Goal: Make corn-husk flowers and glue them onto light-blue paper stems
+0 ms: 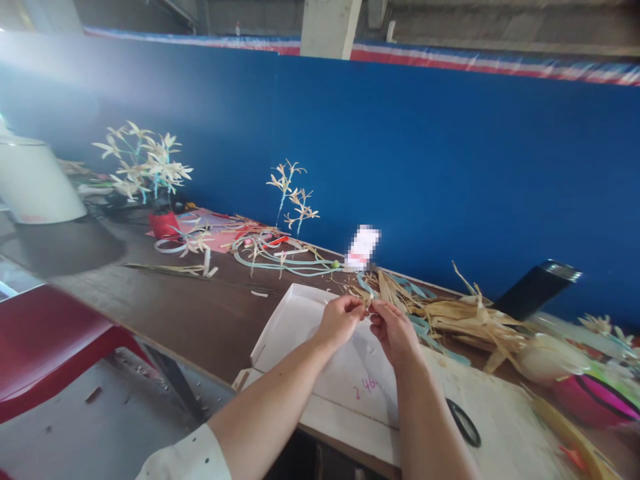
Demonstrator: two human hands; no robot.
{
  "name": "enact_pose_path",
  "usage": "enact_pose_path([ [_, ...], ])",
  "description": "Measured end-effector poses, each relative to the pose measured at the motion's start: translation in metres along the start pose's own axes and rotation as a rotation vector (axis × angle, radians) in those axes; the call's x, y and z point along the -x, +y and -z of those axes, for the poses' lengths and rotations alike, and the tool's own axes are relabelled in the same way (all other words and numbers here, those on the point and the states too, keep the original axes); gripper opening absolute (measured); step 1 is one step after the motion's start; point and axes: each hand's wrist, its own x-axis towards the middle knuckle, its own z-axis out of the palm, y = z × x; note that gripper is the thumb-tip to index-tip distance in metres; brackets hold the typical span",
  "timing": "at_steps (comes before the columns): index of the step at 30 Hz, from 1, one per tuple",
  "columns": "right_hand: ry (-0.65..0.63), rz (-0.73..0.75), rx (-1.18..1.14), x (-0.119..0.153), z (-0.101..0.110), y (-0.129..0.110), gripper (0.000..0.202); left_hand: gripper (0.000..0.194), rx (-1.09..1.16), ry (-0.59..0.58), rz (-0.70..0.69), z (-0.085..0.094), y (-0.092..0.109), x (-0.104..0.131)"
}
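Above the far part of a white cardboard box lid [295, 327], both of my hands meet fingertip to fingertip. My left hand [344, 319] is closed in a pinch, and my right hand [391, 327] pinches close beside it. Between the fingertips is a small pale piece, too small to make out. Just beyond the hands lie dried tan husks [450, 317] and pale blue-green strips. Pink handwriting shows on the cardboard between my forearms.
A red pot [164, 225] with pale husk flowers stands at the left, near a white bucket [37, 180]. Coiled tubing [300, 270] lies mid-table. At right are a black flask [533, 290], a black ring [464, 423] and a pink bowl-like item [593, 400]. A red chair [60, 333] is at left.
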Motion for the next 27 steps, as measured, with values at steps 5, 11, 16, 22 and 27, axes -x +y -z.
enact_pose_path([
  [5,0.017,0.003,-0.012,0.0002,-0.0006,-0.0007,0.02,0.017,0.012,-0.013,0.017,0.0,-0.0012,-0.0004],
  [11,0.025,0.016,-0.018,0.0002,-0.0014,-0.001,0.021,0.022,0.02,-0.03,0.039,0.0003,0.0026,0.0008],
  [16,0.022,0.012,-0.025,-0.0002,-0.0007,-0.0006,0.022,0.019,0.027,-0.037,0.025,0.0006,0.0,-0.0001],
  [22,0.014,0.005,-0.022,-0.0005,0.0001,-0.0009,0.021,0.018,0.065,-0.08,-0.012,-0.0001,-0.003,-0.0003],
  [27,0.021,0.013,-0.021,0.0007,-0.0007,-0.0012,0.021,0.015,0.034,-0.082,-0.045,-0.0015,-0.0009,0.003],
])
